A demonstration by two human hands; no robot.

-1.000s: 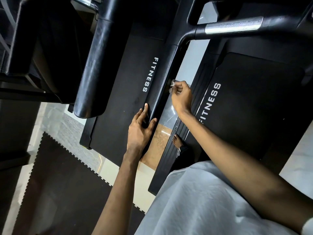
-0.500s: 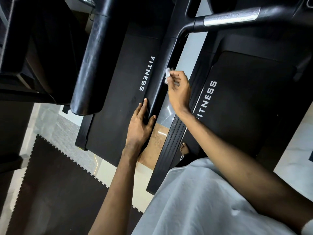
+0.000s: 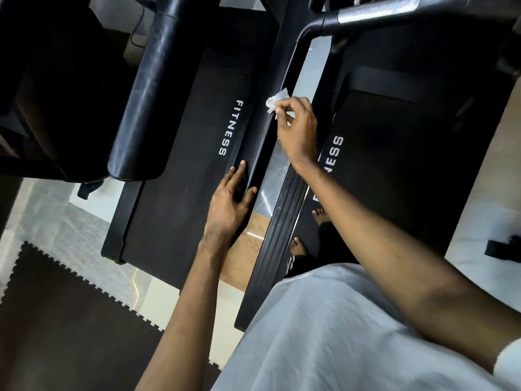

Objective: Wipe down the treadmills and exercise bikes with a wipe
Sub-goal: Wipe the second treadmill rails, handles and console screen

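Observation:
Two black treadmills lie side by side, each belt marked FITNESS. My right hand (image 3: 297, 128) pinches a small white wipe (image 3: 276, 102) against the right side rail (image 3: 262, 128) of the left treadmill (image 3: 191, 153). My left hand (image 3: 229, 204) rests lower on the same rail, fingers straight on the belt edge and thumb over the rail's outer side. The right treadmill (image 3: 394, 153) lies beyond my right forearm, its ribbed left side rail (image 3: 282, 230) running under my arm.
A padded black handrail (image 3: 149, 91) of the left treadmill hangs over its belt. A metal-sleeved handlebar (image 3: 375, 12) crosses the top right. A narrow strip of tiled floor (image 3: 275, 170) separates the machines. Dark interlocking mats (image 3: 70, 320) cover the lower left. My bare feet (image 3: 297, 246) stand on the right treadmill.
My right hand has slid the wipe up along the left treadmill's side rail, farther from me. My left hand has stayed in place on the rail.

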